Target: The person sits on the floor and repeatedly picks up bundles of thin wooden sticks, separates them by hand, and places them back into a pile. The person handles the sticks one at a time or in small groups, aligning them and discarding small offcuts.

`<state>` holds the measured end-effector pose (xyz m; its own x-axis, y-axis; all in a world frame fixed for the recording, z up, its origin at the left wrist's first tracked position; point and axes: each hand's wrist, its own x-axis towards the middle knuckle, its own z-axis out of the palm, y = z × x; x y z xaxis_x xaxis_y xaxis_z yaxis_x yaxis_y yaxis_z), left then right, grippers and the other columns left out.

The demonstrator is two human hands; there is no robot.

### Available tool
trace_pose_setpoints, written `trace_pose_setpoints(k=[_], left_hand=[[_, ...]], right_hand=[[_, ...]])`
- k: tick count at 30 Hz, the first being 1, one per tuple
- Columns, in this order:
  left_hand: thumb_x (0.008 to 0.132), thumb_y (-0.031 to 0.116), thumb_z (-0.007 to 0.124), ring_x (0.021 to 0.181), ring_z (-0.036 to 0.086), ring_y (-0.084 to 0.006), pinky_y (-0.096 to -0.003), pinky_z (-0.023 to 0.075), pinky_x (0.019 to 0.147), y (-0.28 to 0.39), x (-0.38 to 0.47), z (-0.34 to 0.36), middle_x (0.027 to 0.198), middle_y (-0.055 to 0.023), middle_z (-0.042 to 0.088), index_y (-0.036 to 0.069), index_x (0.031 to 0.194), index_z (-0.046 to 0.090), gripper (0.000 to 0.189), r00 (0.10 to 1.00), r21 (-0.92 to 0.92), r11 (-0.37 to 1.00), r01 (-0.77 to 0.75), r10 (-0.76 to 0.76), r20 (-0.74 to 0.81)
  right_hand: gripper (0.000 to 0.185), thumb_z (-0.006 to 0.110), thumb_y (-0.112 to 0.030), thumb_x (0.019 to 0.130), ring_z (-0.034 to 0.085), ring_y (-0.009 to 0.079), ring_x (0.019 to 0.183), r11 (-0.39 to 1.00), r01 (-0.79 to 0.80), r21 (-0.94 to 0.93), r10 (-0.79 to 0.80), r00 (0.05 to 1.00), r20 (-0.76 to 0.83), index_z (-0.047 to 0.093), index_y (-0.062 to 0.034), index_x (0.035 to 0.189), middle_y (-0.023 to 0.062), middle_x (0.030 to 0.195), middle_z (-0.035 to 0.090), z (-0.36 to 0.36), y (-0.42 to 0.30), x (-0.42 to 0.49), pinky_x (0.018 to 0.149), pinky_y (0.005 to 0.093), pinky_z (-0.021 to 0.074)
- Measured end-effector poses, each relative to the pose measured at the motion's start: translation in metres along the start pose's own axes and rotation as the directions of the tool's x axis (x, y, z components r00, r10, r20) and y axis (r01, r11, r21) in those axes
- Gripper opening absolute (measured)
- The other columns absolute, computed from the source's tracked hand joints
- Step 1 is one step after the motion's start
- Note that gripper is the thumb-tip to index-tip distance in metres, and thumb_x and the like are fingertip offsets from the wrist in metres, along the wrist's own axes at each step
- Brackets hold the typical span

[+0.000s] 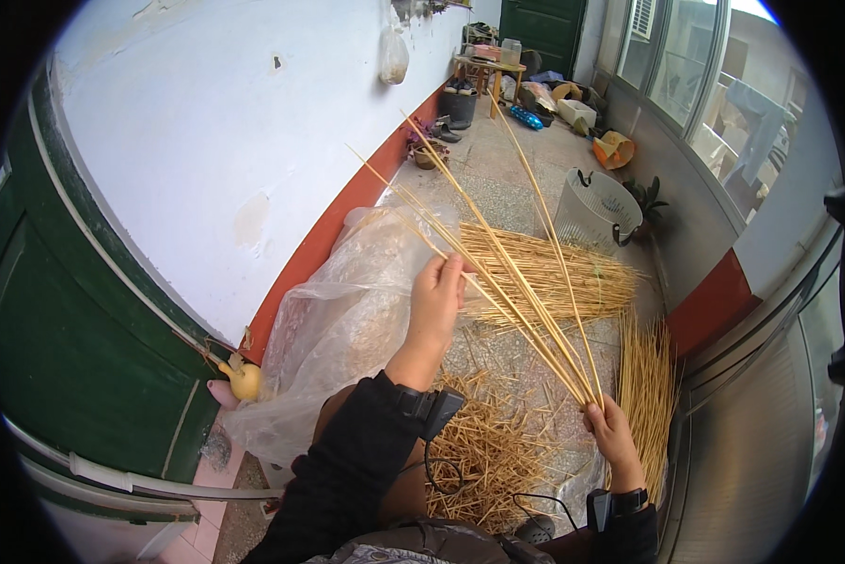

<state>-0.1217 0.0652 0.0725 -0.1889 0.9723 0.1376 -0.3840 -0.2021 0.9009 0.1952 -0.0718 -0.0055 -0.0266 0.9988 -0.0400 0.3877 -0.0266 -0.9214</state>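
My right hand is closed around the lower ends of several long straw stalks, which fan out up and away from it. My left hand pinches one or more stalks at the left side of the fan, partway along their length. Beyond the hands a thick bundle of straw stalks lies crosswise on the floor. Another bundle of stalks lies lengthwise at the right, beside my right hand. Short broken straw pieces are heaped on the floor below and between my hands.
Clear plastic sheeting covers something along the left wall. A white plastic basket stands beyond the bundles, near the right wall. A yellow gourd sits by the green door. Farther off are a potted plant, a black bucket and a small wooden table.
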Motion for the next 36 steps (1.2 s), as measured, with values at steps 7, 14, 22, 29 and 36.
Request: trace_pose_setpoints(k=[7, 14, 22, 29, 36], left_hand=[[0.097, 0.026, 0.054, 0.045, 0.032, -0.0044, -0.0219, 0.0274, 0.042, -0.002, 0.011, -0.012, 0.057, 0.0046, 0.039, 0.006, 0.083, 0.052, 0.024, 0.967, -0.093, 0.988, -0.120, 0.096, -0.236], [0.100, 0.024, 0.044, 0.048, 0.042, -0.0064, -0.0222, 0.0372, 0.044, -0.013, 0.014, -0.008, 0.062, 0.0007, 0.043, 0.004, 0.091, 0.051, 0.023, 0.934, -0.108, 0.976, -0.190, 0.146, -0.327], [0.099, 0.026, 0.043, 0.060, 0.056, -0.0254, -0.0381, 0.0453, 0.055, -0.005, 0.021, -0.018, 0.069, -0.0105, 0.053, 0.001, 0.080, 0.054, 0.033, 0.946, 0.586, 0.787, -0.192, 0.308, -0.103], [0.087, 0.017, 0.057, 0.067, 0.058, -0.0321, -0.0400, 0.0472, 0.057, 0.014, 0.014, -0.018, 0.078, -0.0091, 0.056, 0.006, 0.075, 0.055, 0.017, 0.707, 0.925, 0.138, -0.353, 0.687, 0.167], [0.076, 0.010, 0.066, 0.063, 0.058, -0.0270, -0.0358, 0.0466, 0.053, 0.011, -0.001, 0.002, 0.074, -0.0063, 0.054, 0.008, 0.076, 0.058, 0.008, 0.631, 0.791, 0.047, -0.610, 0.632, 0.450]], right_hand=[[0.020, 0.061, -0.018, 0.091, 0.050, 0.0334, 0.056, 0.883, 0.111, -0.455, -0.182, 0.976, -0.117, 0.052, -0.0021, 0.083, 0.0166, 0.063, 0.052, 0.001, -0.010, -0.001, 0.053, 0.0385, 0.0393], [0.017, 0.061, -0.018, 0.089, 0.056, 0.0414, 0.065, 0.766, 0.127, -0.630, -0.280, 0.948, -0.150, 0.052, -0.0042, 0.085, 0.0211, 0.068, 0.055, 0.007, -0.032, -0.005, 0.055, 0.0454, 0.0405], [0.018, 0.059, -0.020, 0.091, 0.056, 0.0431, 0.066, 0.758, 0.075, -0.648, -0.251, 0.950, -0.183, 0.051, -0.0046, 0.087, 0.0214, 0.068, 0.056, 0.003, -0.027, -0.007, 0.055, 0.0464, 0.0405], [0.028, 0.053, -0.029, 0.095, 0.056, 0.0414, 0.065, 0.865, 0.034, -0.500, -0.130, 0.979, -0.158, 0.055, -0.0032, 0.084, 0.0200, 0.066, 0.056, -0.001, -0.021, -0.007, 0.055, 0.0449, 0.0416], [0.030, 0.051, -0.029, 0.096, 0.058, 0.0257, 0.057, 0.936, -0.039, -0.351, -0.012, 0.990, -0.141, 0.062, -0.0023, 0.087, 0.0122, 0.061, 0.057, -0.004, -0.015, -0.005, 0.055, 0.0363, 0.0431]])
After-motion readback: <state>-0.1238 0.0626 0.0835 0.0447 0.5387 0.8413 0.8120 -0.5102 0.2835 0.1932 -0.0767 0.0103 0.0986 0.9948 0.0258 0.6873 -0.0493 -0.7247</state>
